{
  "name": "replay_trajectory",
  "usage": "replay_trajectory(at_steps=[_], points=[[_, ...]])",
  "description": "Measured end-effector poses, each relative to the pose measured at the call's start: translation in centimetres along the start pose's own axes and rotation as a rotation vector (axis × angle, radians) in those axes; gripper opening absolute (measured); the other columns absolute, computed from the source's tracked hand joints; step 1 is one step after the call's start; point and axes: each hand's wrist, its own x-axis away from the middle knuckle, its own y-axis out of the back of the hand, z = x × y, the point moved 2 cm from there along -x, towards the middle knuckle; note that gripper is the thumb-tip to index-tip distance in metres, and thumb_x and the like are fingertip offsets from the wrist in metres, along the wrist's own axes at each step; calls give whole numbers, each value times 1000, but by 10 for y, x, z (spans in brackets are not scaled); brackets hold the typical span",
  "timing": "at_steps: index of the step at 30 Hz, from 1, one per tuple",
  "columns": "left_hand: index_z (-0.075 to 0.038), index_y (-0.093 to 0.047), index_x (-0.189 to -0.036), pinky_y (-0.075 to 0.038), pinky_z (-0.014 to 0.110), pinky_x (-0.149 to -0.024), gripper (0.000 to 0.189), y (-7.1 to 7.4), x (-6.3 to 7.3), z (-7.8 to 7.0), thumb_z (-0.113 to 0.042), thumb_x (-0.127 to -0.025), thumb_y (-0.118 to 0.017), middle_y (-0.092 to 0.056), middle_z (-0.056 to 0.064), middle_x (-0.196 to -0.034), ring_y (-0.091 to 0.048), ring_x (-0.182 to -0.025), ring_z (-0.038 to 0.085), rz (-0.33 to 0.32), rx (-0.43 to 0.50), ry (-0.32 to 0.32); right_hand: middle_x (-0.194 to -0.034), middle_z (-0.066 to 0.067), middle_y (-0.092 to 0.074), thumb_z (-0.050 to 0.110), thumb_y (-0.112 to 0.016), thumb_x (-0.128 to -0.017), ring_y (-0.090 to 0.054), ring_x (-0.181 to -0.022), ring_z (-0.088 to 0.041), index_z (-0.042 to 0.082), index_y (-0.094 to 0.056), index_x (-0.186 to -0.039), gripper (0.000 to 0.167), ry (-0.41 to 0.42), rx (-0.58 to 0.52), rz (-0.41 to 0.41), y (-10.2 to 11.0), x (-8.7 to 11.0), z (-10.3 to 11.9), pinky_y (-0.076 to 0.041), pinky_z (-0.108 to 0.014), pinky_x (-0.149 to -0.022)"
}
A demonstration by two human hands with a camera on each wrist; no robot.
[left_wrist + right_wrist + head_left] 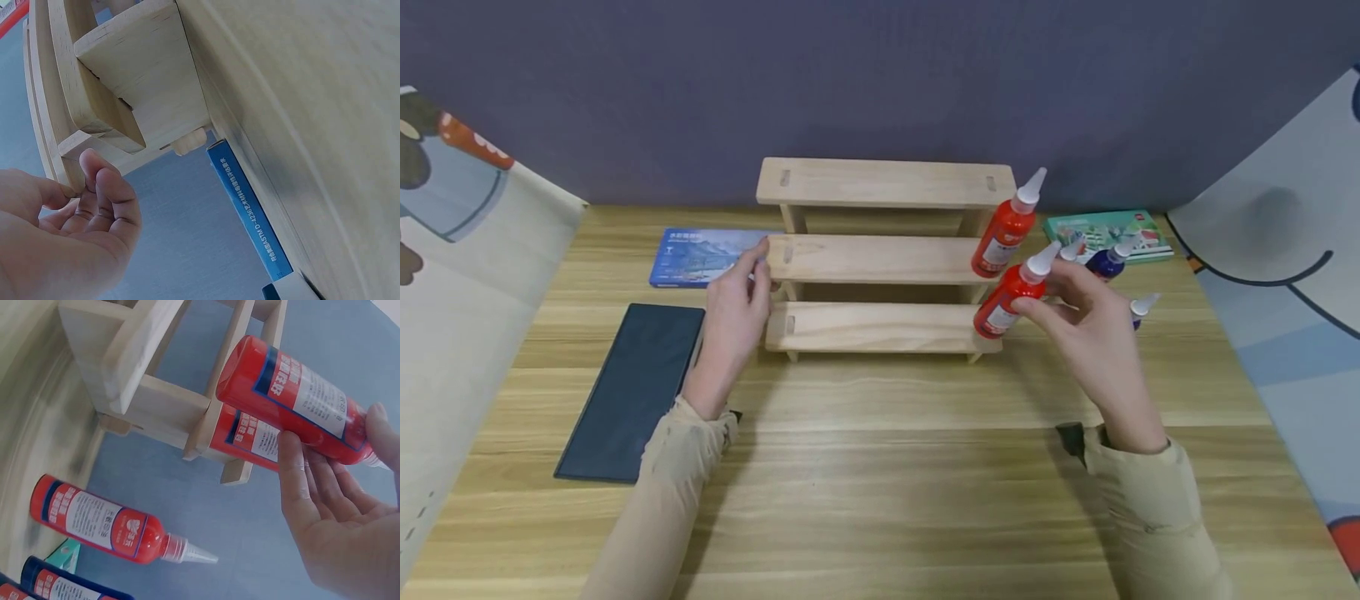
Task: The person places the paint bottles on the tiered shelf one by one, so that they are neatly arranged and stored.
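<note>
A three-step wooden rack [880,258] stands at the back of the table. My left hand [741,300] pinches the left end of its middle step between thumb and fingers, seen close up in the left wrist view. In my right hand [1097,329] is a red squeeze bottle [1011,300] with a white pointed cap, gripped near its shoulder. Its base is over the right end of the lowest step, and the bottle leans right. Behind it, a second red bottle [1002,237] stands on the right end of the middle step.
Right of the rack are another red bottle [94,519], dark blue bottles [1105,263] and a green box [1150,237]. To the left lie a blue box [700,254] and a dark flat folder [625,400]. A grey-blue panel [880,83] rises behind the table.
</note>
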Motion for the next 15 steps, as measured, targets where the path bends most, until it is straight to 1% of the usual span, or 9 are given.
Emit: replay_trajectory(at_steps=[5,9,12,15], points=[[3,-58,-151,-36,22,-47,41,-1,-1,1,-12,-115,-45,-75,18,-82,-58,-51,22,-6,-7,-17,-129,-9,-70,7,-83,-96,-66,-106,-13,1,-68,-137,45,6,-11,3,-3,-3,6,-54,-15,-89],[3,-58,-151,-36,23,-46,41,-1,0,1,-13,-116,-45,-74,18,-82,-58,-51,23,-5,-9,-19,-130,-9,-70,11,-83,-96,-66,-107,-13,2,-69,-138,45,7,-12,10,-7,-7,9,-54,-16,-90],[2,-58,-151,-36,23,-46,41,0,0,0,-13,-116,-45,-75,18,-82,-59,-51,24,-5,-9,-15,-131,-10,-70,12,-83,-96,-65,-107,-13,2,-69,-138,46,11,-16,11,-9,-11,12,-54,-18,-92],[2,-58,-152,-37,24,-47,41,0,0,0,-13,-116,-45,-75,18,-83,-60,-52,24,-5,-11,-13,-128,-10,-72,11,-84,-96,-64,-104,-13,3,-69,-138,45,18,-28,5,-14,-16,13,-53,-19,-90]])
